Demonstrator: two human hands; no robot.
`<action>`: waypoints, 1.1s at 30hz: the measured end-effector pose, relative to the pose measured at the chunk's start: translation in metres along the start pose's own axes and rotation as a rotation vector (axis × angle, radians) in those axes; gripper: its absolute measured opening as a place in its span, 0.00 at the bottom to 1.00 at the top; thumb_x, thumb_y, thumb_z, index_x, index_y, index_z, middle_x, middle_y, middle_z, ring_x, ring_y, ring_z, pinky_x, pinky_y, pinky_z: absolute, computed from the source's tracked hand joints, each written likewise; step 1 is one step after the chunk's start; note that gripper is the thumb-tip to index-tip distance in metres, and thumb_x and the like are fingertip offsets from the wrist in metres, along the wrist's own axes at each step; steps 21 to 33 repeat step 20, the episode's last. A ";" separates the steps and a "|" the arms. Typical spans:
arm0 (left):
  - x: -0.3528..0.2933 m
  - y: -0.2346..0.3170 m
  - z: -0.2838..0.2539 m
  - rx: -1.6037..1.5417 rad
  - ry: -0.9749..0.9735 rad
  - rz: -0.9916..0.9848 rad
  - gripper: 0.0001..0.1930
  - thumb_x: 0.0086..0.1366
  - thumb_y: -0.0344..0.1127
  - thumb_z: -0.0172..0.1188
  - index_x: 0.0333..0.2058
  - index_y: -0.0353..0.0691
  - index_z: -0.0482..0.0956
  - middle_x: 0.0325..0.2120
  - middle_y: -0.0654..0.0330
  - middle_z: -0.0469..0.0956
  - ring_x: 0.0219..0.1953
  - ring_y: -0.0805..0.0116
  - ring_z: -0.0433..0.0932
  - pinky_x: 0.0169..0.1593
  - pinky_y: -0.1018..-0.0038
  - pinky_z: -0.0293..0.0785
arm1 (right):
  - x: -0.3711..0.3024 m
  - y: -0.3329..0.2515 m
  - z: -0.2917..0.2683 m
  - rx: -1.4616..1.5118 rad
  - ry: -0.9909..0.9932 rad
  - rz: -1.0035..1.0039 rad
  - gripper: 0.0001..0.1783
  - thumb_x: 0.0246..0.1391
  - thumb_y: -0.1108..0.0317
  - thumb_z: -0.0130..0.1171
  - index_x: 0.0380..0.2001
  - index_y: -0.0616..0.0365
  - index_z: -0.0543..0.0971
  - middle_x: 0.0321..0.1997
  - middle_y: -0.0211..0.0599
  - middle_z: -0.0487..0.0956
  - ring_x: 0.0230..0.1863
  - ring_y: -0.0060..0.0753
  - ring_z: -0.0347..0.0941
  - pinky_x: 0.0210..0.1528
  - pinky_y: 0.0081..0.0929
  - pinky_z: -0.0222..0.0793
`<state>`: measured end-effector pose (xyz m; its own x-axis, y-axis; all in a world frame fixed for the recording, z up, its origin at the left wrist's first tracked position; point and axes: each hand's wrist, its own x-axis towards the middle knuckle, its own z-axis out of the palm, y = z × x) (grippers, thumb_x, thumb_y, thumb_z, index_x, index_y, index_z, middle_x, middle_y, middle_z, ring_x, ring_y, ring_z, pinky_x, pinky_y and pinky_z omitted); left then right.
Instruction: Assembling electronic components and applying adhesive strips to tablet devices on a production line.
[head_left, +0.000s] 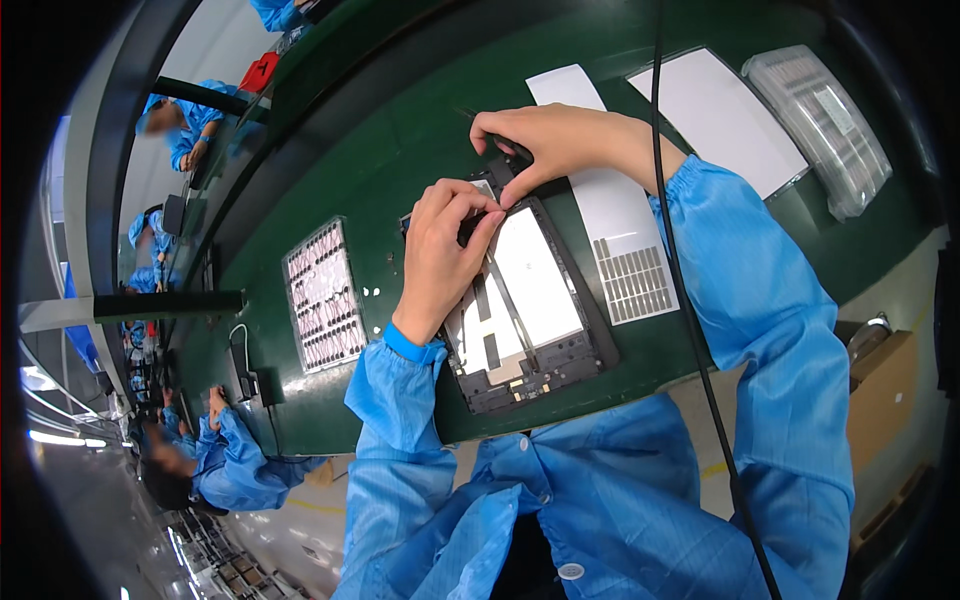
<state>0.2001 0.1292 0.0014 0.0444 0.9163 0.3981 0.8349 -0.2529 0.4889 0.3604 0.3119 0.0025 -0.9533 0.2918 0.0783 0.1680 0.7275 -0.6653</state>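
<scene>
An opened tablet lies on the green bench in front of me, its bright metallic back plate and black frame exposed. My left hand, with a blue band at its wrist, reaches over the tablet's upper left. Its thumb and forefinger are pinched at the upper edge; anything between them is too small to make out. My right hand arches over the top end, its thumb tip close to the left fingertips. A thin dark tool sits in its curled fingers; its kind is unclear.
A tray of small wired parts lies to the left, with white bits beside it. Right are a label sheet, a white sheet and a plastic-wrapped bundle. A black cable hangs across. Co-workers sit left.
</scene>
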 end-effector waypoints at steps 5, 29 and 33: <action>0.007 0.002 0.001 -0.003 0.003 0.009 0.05 0.62 0.27 0.67 0.35 0.35 0.81 0.37 0.59 0.75 0.37 0.63 0.74 0.41 0.70 0.71 | -0.003 0.006 0.003 0.041 0.024 -0.008 0.36 0.44 0.45 0.78 0.49 0.50 0.71 0.35 0.32 0.73 0.34 0.34 0.74 0.34 0.31 0.65; 0.006 -0.006 0.005 -0.071 0.029 -0.059 0.07 0.60 0.31 0.67 0.33 0.35 0.80 0.42 0.57 0.74 0.46 0.61 0.72 0.50 0.69 0.73 | -0.044 -0.011 0.038 0.071 0.414 0.018 0.27 0.54 0.52 0.71 0.50 0.52 0.74 0.41 0.40 0.82 0.45 0.38 0.80 0.48 0.36 0.73; 0.006 -0.006 0.005 -0.071 0.029 -0.059 0.07 0.60 0.31 0.67 0.33 0.35 0.80 0.42 0.57 0.74 0.46 0.61 0.72 0.50 0.69 0.73 | -0.044 -0.011 0.038 0.071 0.414 0.018 0.27 0.54 0.52 0.71 0.50 0.52 0.74 0.41 0.40 0.82 0.45 0.38 0.80 0.48 0.36 0.73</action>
